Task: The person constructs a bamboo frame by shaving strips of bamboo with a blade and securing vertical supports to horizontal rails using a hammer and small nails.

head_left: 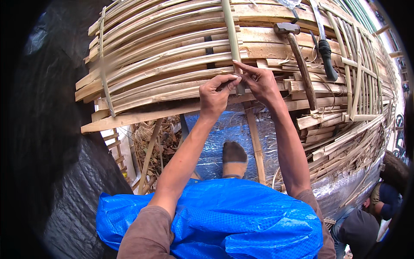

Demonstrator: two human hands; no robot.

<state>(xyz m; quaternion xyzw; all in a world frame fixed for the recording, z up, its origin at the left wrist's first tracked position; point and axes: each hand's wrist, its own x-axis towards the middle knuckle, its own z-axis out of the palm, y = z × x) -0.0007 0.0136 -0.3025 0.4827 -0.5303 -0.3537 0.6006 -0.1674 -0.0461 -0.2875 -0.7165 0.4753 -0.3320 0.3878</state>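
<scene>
My left hand [215,96] is closed in a pinch, its thumb and fingertip near the lower end of an upright bamboo crosspiece [230,32]. Close beside it, my right hand [261,84] has its index finger stretched across that crosspiece, with the other fingers curled in. Whatever lies between the fingertips is too small to make out. Under both hands is a rack of split bamboo slats [168,54], laid side by side. A thinner bamboo strip [103,64] crosses the slats at the left.
A hammer [304,64] with a wooden handle and a black-handled knife [326,56] lie on the slats at right. Beyond them is a bamboo lattice [360,64]. Blue sheeting [241,220] covers my lap; black sheeting [60,172] hangs left. Another person [358,228] is at lower right.
</scene>
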